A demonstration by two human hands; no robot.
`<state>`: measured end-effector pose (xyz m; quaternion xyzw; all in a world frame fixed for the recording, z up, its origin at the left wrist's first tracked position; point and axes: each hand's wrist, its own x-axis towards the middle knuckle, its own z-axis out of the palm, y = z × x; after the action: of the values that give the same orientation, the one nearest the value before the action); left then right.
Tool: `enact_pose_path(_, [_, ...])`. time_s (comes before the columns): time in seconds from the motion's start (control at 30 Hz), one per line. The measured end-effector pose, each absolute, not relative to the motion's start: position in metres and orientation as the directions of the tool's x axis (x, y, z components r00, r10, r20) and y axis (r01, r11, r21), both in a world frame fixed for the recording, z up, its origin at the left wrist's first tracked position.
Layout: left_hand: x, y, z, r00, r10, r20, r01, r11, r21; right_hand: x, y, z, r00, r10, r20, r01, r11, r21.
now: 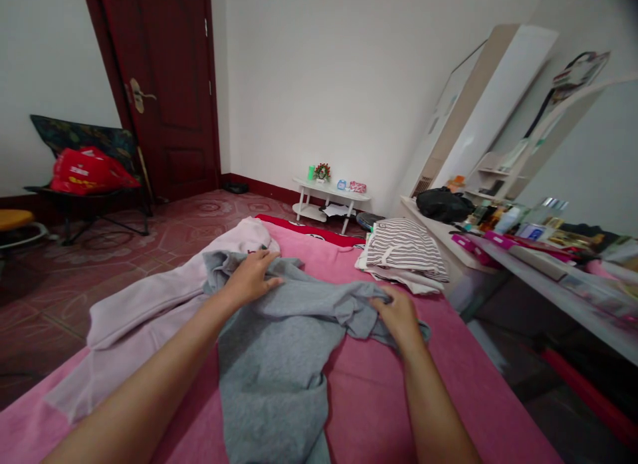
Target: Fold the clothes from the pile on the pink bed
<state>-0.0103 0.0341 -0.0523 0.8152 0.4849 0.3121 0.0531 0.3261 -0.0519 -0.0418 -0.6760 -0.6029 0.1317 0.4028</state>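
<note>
A grey long-sleeved garment (279, 357) lies spread and wrinkled on the pink bed cover (369, 384). My left hand (254, 276) rests on its upper left part, fingers stretched out and the thumb apart. On the other side, my right hand (397, 312) pinches a bunched piece of the grey cloth between thumb and fingers. A pale pink garment (164, 304) lies to the left, partly under the grey one. Beyond my right hand sits a stack of folded clothes (406, 251), with a striped one on top.
At the right, a dressing table (528, 264) holds bottles, boxes and a black bag (443, 205). A small white table (331, 190) stands by the far wall. On the left, a folding chair (94, 138) bears a red bag (90, 171) near the dark red door (169, 85).
</note>
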Motion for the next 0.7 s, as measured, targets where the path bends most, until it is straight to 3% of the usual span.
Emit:
enact_pose_path(0.07, [-0.01,0.033,-0.052,0.323,0.851,0.414,0.794,-0.482,0.371,0.325,-0.068,-0.01,0.326,0.859,0.395,0.56,0.161,-0.812])
enact_pose_path(0.13, [-0.011,0.03,-0.046,0.302,0.864,0.404,0.799,-0.46,0.388,0.322,-0.096,0.027,0.257,0.872,0.417,0.492,0.254,-0.833])
enact_pose_path(0.2, [-0.012,0.027,-0.037,0.301,0.874,0.381,0.803,-0.448,0.393,0.32,-0.129,0.059,-0.058,0.934,0.353,0.516,0.331,-0.79])
enact_pose_path(0.27, [-0.014,0.024,-0.029,0.34,0.889,0.308,0.813,-0.442,0.38,0.321,-0.155,0.077,-0.37,0.893,0.256,0.44,0.411,-0.798])
enact_pose_path(0.33, [-0.017,0.02,-0.025,0.433,0.885,0.17,0.808,-0.464,0.364,0.322,-0.166,0.082,-0.482,0.85,0.213,0.344,0.407,-0.846])
enact_pose_path(0.43, [-0.023,0.014,-0.02,0.576,0.815,-0.056,0.768,-0.517,0.378,0.318,-0.151,0.07,-0.397,0.902,0.17,0.359,0.323,-0.875])
enact_pose_path(0.5, [-0.026,0.01,-0.015,0.626,0.771,-0.117,0.737,-0.536,0.413,0.31,-0.132,0.056,-0.372,0.926,0.061,0.43,0.23,-0.873])
enact_pose_path(0.6, [-0.028,0.005,-0.002,0.671,0.742,0.0,0.639,-0.578,0.507,0.296,-0.106,0.03,-0.369,0.923,-0.107,0.523,0.111,-0.845])
enact_pose_path(0.7, [-0.028,-0.001,0.015,0.632,0.738,0.235,0.467,-0.605,0.645,0.288,-0.091,0.001,-0.241,0.967,-0.076,0.609,0.09,-0.788])
